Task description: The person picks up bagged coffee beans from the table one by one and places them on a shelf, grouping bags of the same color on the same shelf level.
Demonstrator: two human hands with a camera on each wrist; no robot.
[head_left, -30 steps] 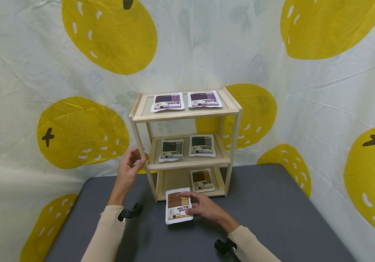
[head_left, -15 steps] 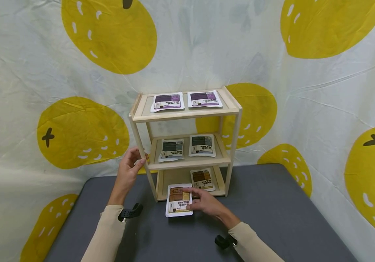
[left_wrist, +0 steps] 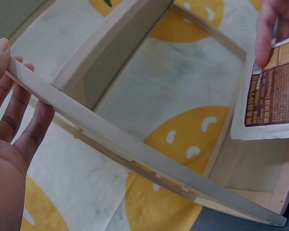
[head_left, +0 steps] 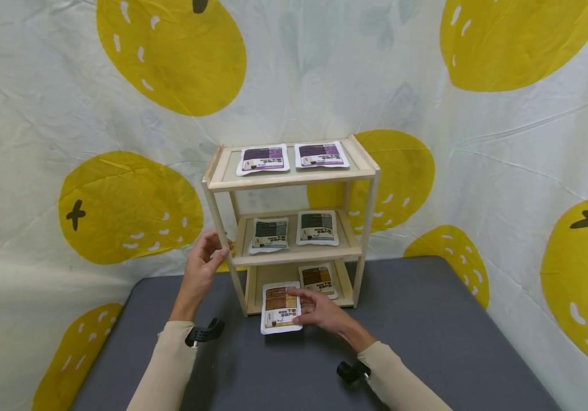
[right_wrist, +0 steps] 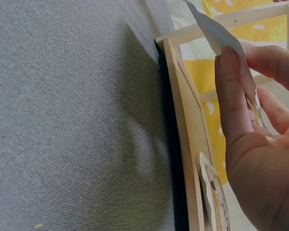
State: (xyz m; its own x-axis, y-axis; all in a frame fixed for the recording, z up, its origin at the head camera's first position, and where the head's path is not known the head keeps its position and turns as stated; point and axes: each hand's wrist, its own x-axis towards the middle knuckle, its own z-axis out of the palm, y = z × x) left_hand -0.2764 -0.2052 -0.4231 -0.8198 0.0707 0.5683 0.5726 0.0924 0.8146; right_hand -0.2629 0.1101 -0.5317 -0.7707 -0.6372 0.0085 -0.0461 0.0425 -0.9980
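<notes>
My right hand (head_left: pixel 322 314) pinches the right side of a flat white-edged pouch (head_left: pixel 280 308) with a brown and orange label, its printed side up. The pouch hangs in front of the lowest tier of a small wooden shelf rack (head_left: pixel 299 260), overlapping that tier's front edge. In the right wrist view the pouch (right_wrist: pixel 214 31) is seen nearly edge-on between thumb and fingers. My left hand (head_left: pixel 201 271) holds the rack's front left post (left_wrist: pixel 111 130), thumb on one side and fingers behind. Another brown-labelled pouch (head_left: pixel 318 282) lies on the lowest tier, at the right.
Two green-labelled pouches, left (head_left: pixel 269 235) and right (head_left: pixel 317 227), lie on the middle tier. Two purple-labelled ones, left (head_left: pixel 263 158) and right (head_left: pixel 321 154), lie on top. The rack stands at the back of a dark grey table (head_left: pixel 417 331), against a fruit-printed cloth (head_left: pixel 284 68).
My right hand has moved the brown-labelled pouch forward, towards the lowest tier. The left hand has stayed on the post.
</notes>
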